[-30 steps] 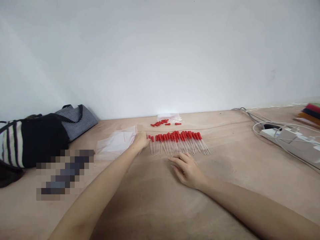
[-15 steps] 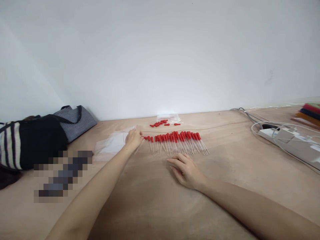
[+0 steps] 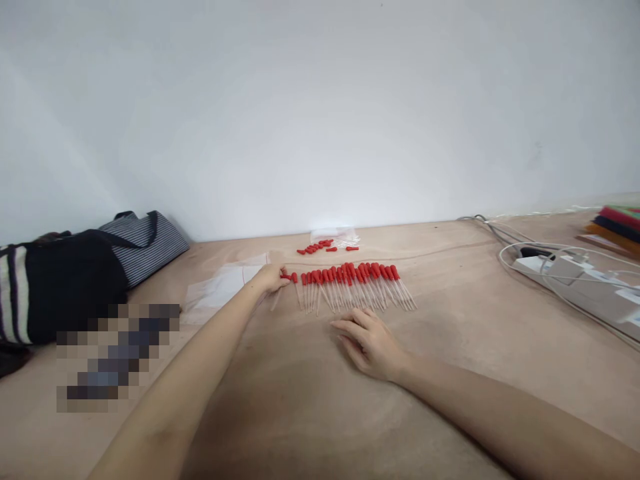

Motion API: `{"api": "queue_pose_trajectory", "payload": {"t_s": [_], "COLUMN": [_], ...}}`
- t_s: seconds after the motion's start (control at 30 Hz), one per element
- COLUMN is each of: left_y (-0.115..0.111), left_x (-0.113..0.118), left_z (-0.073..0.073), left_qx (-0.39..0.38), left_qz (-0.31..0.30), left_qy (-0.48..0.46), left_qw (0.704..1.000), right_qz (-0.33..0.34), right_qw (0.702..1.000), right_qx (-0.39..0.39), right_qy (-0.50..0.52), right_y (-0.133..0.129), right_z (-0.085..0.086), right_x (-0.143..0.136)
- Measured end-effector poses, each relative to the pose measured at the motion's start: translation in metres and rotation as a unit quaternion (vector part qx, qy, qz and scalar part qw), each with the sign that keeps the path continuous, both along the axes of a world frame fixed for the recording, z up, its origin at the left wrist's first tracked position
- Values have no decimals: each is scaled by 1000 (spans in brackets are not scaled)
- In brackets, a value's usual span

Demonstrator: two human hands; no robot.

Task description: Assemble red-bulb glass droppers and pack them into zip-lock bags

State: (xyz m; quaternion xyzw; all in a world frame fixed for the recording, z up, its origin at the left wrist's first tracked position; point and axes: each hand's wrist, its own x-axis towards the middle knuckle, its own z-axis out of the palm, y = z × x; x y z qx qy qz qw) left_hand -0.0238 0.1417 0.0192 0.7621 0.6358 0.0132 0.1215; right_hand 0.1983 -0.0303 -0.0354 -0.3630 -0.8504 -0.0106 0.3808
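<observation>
A row of droppers (image 3: 345, 273) with red bulbs and clear slender tubes lies on the table, the bulbs pointing away from me. At the row's left end my left hand (image 3: 271, 279) has its fingers closed at the red bulb of one dropper (image 3: 285, 276). Its clear tube shows below the fingers, partly hidden by the hand. My right hand (image 3: 373, 345) rests on the table just in front of the row, fingers loosely bent and apart, holding nothing.
Behind the row lie several loose red bulbs (image 3: 311, 249) and a clear bag (image 3: 336, 236) with thin tubes. Clear plastic bags (image 3: 220, 287) lie left. A dark bag (image 3: 75, 280) stands far left; a white power strip (image 3: 565, 277) with cables is at right.
My left hand has shifted slightly down and toward me at the row's left end, still at the dropper's bulb. My right hand has hardly moved.
</observation>
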Motion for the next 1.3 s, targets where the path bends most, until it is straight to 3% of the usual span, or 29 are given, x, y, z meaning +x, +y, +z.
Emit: {"api": "queue_pose_trajectory", "payload": {"t_s": [0.2, 0.4, 0.77, 0.83, 0.9, 0.97, 1.03, 1.17, 1.3], "left_y": [-4, -31, -102, -109, -114, -116, -113, -96, -79], "left_x": [16, 20, 15, 10, 2, -9, -18, -26, -23], "left_z": [7, 10, 3, 5, 8, 9, 7, -5, -14], "left_qx": [-95, -75, -19, 20, 65, 77, 75, 124, 100], "left_qz": [46, 55, -39, -80, -162, -254, -305, -266, -257], "left_qy": [31, 34, -46, -66, -84, -90, -90, -106, -126], "left_qw": [994, 995, 998, 994, 981, 960, 945, 950, 953], "right_qz": [8, 8, 14, 15, 16, 15, 9, -65, -168], "right_qw": [1000, 1000, 1000, 1000, 1000, 999, 999, 987, 959], "right_qx": [-3, -12, -17, -20, -24, -31, -50, -149, -225], "right_qy": [5, 5, -5, -3, -1, 1, 5, -1, -29], "right_y": [0, -1, 0, -1, 0, 0, 1, 2, 7], "right_z": [1, 1, 2, 2, 1, 1, 2, 12, 26], "right_x": [0, 1, 0, 0, 2, 1, -3, -32, -74]}}
